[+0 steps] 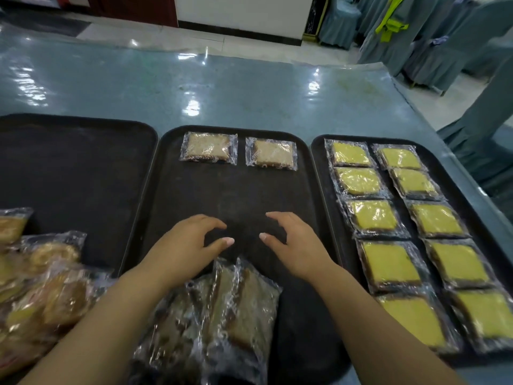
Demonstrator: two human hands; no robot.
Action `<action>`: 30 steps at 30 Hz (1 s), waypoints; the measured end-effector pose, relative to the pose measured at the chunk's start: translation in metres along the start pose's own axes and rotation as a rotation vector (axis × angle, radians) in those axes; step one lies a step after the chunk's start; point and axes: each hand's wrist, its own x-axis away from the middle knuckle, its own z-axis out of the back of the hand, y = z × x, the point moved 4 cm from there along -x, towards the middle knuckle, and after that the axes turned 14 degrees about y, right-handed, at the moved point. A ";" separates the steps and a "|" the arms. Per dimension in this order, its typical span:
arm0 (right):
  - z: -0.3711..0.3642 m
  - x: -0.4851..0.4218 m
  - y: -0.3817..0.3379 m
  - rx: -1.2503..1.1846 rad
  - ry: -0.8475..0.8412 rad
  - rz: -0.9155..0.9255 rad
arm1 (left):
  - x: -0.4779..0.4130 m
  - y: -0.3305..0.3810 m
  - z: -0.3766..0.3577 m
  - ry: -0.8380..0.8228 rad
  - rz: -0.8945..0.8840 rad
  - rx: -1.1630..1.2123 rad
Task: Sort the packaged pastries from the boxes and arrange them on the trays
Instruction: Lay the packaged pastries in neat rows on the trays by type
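Our left hand and right hand hover over the bare centre of the middle tray, fingers spread and loosely curved, holding nothing. The heap of brown cakes to sort lies at that tray's near edge, between our forearms. A far pair sits side by side at the far rim. We judge the next row belongs just below that pair. Take 1 packet per hand, lay it flat, and square it like the yellow cakes on the right tray. There is open room down the middle, but the neighbouring rims are close.
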 end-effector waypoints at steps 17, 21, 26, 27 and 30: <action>-0.009 0.088 0.021 0.061 -0.367 -0.193 | 0.058 0.003 -0.032 -0.080 0.151 -0.130; -0.007 0.085 0.031 0.066 -0.321 -0.234 | 0.056 0.003 -0.028 -0.014 0.178 -0.004; 0.010 0.069 0.038 -0.107 -0.146 -0.376 | 0.044 0.001 -0.014 0.108 0.133 0.091; 0.013 0.064 0.039 -0.118 -0.110 -0.398 | 0.040 0.000 -0.012 0.119 0.129 0.090; 0.021 0.048 0.041 -0.140 0.033 -0.443 | 0.025 -0.011 -0.007 0.149 0.188 0.109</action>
